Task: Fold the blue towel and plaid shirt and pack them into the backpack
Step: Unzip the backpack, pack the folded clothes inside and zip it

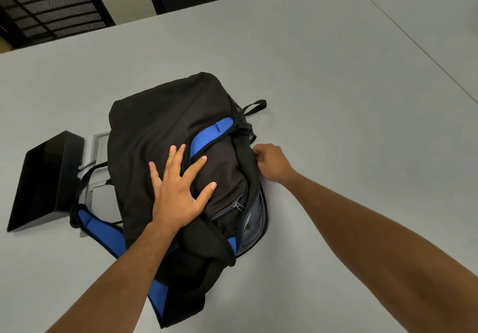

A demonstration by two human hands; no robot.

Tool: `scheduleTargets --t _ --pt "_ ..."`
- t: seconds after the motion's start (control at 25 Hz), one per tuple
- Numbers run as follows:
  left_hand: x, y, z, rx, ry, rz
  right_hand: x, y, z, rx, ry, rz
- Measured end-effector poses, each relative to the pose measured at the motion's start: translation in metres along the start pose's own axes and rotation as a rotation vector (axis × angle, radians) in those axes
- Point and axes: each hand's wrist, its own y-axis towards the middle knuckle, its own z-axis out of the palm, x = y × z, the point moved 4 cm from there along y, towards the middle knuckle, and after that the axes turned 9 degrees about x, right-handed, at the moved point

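1. A black backpack [165,136] with blue mesh padding lies flat on a pale grey bench [336,86], a little left of the middle of the view.
2. One blue-lined shoulder strap [101,231] trails off the backpack's left side onto the bench; a small black loop handle [254,106] sticks out from its upper right edge.
3. A zipper pull [236,205] shows on the lower right of the backpack, beside a grey-lined gap in the fabric.
4. No towel or shirt can be seen; whether they are inside the backpack cannot be told.
5. The left hand [178,190] lies flat on top of the backpack, fingers [200,163] straight and spread wide, pressing the fabric and holding nothing.
6. The right hand [271,163] is at the backpack's right edge, its fingers curled in against the fabric there; it seems to pinch the edge, though what exactly it grips is hidden.
7. To the left of the backpack, a black box-like object [44,180] with a glossy top sits on the bench, next to a flat grey metal stand [101,146] partly covered by the backpack.
8. Beyond the bench's far edge stand dark chairs, one with a mesh back [54,6].
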Motion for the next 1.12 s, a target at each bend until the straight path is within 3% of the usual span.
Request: scheduleTargets --t 0.32,0.8,1.12 --pt "0.0 0.007 -0.008 0.21 -0.057 -0.085 0.004 -0.034 0.0 -0.023 -0.348 -0.015" --pt "-0.008 0.009 -0.009 0.275 -0.014 -0.121 -0.025 -0.113 0.034 -0.044 -0.409 -0.091" --pt "-0.013 0.01 -0.011 0.296 -0.048 -0.159 -0.028 -0.155 0.069 -0.16 -0.426 -0.144"
